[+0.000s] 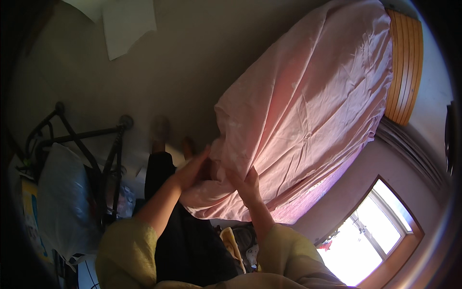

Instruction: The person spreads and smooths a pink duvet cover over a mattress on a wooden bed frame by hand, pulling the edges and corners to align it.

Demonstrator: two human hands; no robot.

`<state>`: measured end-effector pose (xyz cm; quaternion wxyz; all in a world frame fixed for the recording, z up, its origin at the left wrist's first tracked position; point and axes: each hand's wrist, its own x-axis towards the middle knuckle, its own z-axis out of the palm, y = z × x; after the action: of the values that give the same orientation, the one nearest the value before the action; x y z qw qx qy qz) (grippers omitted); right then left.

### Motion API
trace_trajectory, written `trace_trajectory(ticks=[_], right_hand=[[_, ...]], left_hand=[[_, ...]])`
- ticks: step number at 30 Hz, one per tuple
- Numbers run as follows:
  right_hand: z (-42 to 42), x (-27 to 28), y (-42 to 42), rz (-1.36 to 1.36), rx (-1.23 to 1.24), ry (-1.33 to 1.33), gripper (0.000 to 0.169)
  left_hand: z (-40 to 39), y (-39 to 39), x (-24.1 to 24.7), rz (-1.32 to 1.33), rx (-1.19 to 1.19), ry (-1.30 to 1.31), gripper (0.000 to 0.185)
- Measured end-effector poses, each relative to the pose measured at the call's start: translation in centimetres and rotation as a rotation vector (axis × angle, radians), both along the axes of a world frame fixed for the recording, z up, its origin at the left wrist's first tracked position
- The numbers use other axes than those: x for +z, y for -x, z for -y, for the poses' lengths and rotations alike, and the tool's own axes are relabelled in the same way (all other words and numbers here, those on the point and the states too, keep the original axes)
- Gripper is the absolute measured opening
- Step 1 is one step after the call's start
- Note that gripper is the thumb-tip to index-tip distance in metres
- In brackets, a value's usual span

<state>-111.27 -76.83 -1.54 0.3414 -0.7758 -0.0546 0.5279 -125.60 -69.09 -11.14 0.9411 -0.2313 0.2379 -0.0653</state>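
A pink bed sheet (296,108) covers a bed in front of me, wrinkled, with long folds running from the headboard towards my hands. My right hand (247,184) grips a gathered fold of it near the bed's close end, thumb on top. At the close left corner, my left hand (195,169) holds the bunched edge of the same sheet; some of its fingers are hidden behind the cloth. Below the sheet's right side, a strip of purple-pink bedding (310,198) shows.
An orange-brown slatted wooden headboard (404,68) stands at the far end. Left are a dark metal frame on casters (75,135) and a filled translucent plastic bag (65,202). A bright window (368,231) is at lower right. Pale sheets (128,29) lie at upper left.
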Motion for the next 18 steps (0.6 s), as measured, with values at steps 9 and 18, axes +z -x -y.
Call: trace_trajectory(ticks=[9, 18], right_hand=[[-0.3, 2.4, 0.9, 0.099, -0.04, -0.008, 0.037], [0.1, 6.3, 1.8, 0.239, -0.113, -0.006, 0.032]], left_hand=[[1.8, -3.9, -3.8, -0.566, -0.429, -0.836, 0.044], [5.7, -10.8, -2.0, -0.047, -0.645, -1.888, 0.028]])
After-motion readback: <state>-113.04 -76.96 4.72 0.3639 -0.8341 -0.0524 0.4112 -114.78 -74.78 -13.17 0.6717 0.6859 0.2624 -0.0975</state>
